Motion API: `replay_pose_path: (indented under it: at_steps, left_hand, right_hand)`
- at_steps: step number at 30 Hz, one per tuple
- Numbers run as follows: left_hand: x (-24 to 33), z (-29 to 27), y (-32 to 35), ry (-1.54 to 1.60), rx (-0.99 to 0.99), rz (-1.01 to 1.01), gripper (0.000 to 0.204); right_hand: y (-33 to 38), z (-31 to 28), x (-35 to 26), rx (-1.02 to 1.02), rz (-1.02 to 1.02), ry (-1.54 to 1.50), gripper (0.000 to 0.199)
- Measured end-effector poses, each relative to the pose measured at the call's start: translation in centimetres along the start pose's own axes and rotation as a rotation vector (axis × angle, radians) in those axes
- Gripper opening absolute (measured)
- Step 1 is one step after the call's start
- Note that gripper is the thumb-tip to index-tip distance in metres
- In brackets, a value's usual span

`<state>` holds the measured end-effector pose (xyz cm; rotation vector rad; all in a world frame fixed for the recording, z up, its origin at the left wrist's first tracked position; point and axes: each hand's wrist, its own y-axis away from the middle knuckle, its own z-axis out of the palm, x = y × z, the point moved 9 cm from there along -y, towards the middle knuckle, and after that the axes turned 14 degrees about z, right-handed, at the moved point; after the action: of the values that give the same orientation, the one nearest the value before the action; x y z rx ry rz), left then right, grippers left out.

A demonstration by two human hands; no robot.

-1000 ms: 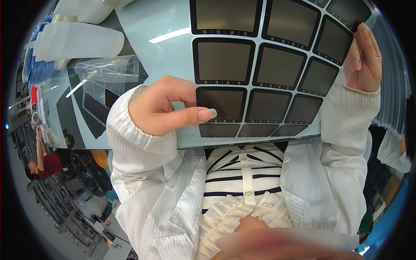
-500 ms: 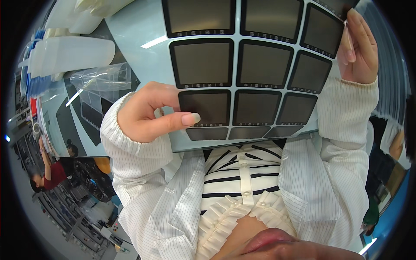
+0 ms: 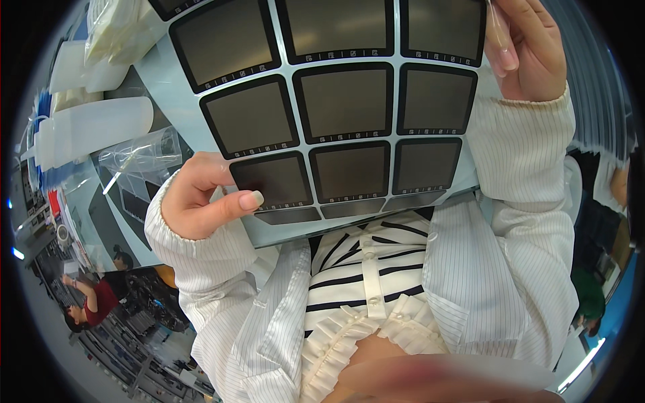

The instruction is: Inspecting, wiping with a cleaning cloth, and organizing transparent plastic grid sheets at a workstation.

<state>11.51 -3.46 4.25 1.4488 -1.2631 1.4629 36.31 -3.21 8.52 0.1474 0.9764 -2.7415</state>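
Note:
A sheet of dark rectangular panels with black frames [image 3: 342, 101], set out in a grid, is held up in front of me and tilted. My left hand [image 3: 205, 198] pinches its lower left corner, thumb lying over a corner panel and the other fingers behind. My right hand [image 3: 527, 54] is at the sheet's upper right edge, fingers bent and closed round the edge. A clear, shiny strip shows by its fingertips; whether it is a film or part of the sheet I cannot tell. The sheet's far edge runs out of view.
On the pale table [image 3: 168, 64] to the left lie a translucent white plastic piece [image 3: 101, 124], a crumpled clear bag [image 3: 144, 154] and yellowish packages [image 3: 121, 27]. A person in a red top [image 3: 101, 302] is at the far left. Grey hanging strips [image 3: 598, 87] are at the right.
The sheet has turned and shifted to the left, its upper part swinging leftward. Both my hands have moved left with it, the left slightly lower and the right slightly higher.

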Motion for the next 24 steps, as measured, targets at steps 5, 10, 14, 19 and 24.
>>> replay_pose_path:
  at_steps: [5,10,14,19,24]
  left_hand:
    - [0.3,0.0,-0.2,-0.006,0.002,-0.009,0.016]
    - [0.2,-0.2,-0.2,0.004,-0.003,-0.038,0.019]
    - [0.0,-0.5,0.3,0.014,0.065,-0.02,0.02]
    - [-0.1,-0.7,0.3,0.012,0.017,-0.033,0.02]
    - [0.2,-1.0,0.8,0.021,0.069,-0.071,0.018]
  right_hand:
    - [-0.2,0.2,-0.3,-0.059,-0.031,0.034,0.026]
    - [-0.4,0.4,-0.7,-0.044,-0.055,0.119,0.026]
    - [2.3,1.1,-1.4,0.9,-0.023,0.929,0.026]
    - [-0.1,0.4,-1.1,0.024,-0.062,0.151,0.025]
    - [2.2,0.8,-2.6,0.911,-0.07,0.931,0.021]
